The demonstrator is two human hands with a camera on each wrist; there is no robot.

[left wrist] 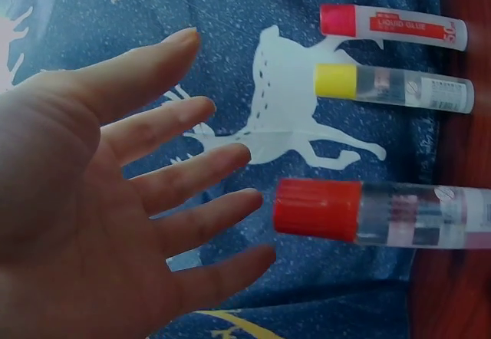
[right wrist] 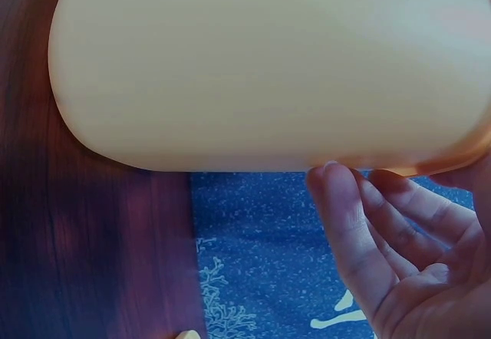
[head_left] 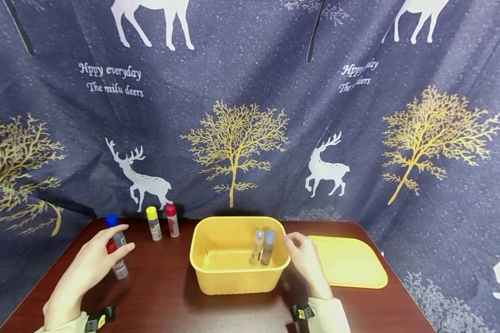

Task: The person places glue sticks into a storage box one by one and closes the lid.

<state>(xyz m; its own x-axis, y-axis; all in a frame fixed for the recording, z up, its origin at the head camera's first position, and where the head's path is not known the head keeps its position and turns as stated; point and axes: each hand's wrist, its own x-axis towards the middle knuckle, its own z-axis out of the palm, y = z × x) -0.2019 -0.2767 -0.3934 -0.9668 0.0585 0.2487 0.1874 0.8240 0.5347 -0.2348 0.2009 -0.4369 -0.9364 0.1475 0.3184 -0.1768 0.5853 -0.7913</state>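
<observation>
My left hand (head_left: 89, 259) is held with fingers spread beside two liquid glue bottles at the table's left. Of these, the blue-capped bottle (head_left: 112, 220) is partly hidden by the fingers, and the red-capped bottle (left wrist: 314, 207) stands just beyond the fingertips in the left wrist view. Behind them stand a yellow-capped glue bottle (head_left: 153, 224) and a pinkish-red-capped one (head_left: 172, 221). My right hand (head_left: 306, 259) grips the right rim of a yellow box (head_left: 233, 281) with curled fingers. Inside it, a blue-capped bottle (head_left: 268, 247) and a pale-capped bottle (head_left: 257, 246) stand upright, side by side.
A yellow lid (head_left: 352, 263) lies flat on the dark red wooden table (head_left: 158, 291), to the right of the box. Behind the table hangs a blue cloth (head_left: 250, 78) with deer and tree prints.
</observation>
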